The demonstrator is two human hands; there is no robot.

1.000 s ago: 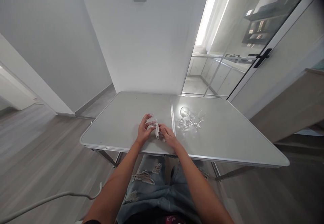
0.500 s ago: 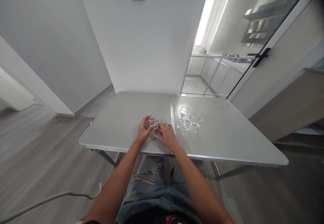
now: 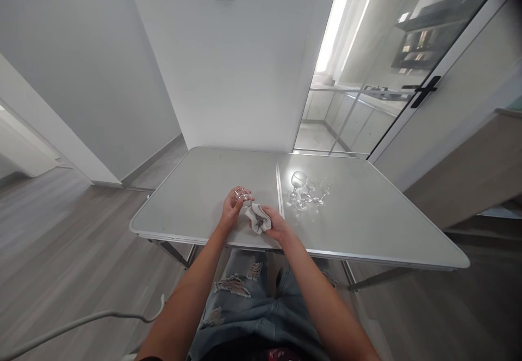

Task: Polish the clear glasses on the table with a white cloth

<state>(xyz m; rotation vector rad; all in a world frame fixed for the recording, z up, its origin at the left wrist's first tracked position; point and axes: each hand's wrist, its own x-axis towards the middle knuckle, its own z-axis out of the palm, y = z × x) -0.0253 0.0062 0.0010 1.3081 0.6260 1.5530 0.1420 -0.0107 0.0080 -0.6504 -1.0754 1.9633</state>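
My left hand (image 3: 231, 209) is closed around the clear bowl of a wine glass (image 3: 243, 194), which lies sideways above the left half of the table. A crumpled white cloth (image 3: 256, 218) is gripped by my right hand (image 3: 275, 223), just right of the bowl. The cloth covers the stem end of the glass, so its foot is mostly hidden. To the right, past the table's seam, several clear stemmed glasses stand close together; the nearest large one is a round wine glass (image 3: 299, 179).
The grey folding table (image 3: 359, 214) has a metal rim and a seam (image 3: 279, 181) across its middle. Behind it stand a white wall (image 3: 236, 78) and a glass door with a black handle (image 3: 425, 91). A pale curved tube (image 3: 101, 314) shows at lower left.
The cloth was narrow beside the glass, then mostly covered by my right hand, and now spreads open around the stem end. My left hand keeps holding the bowl.
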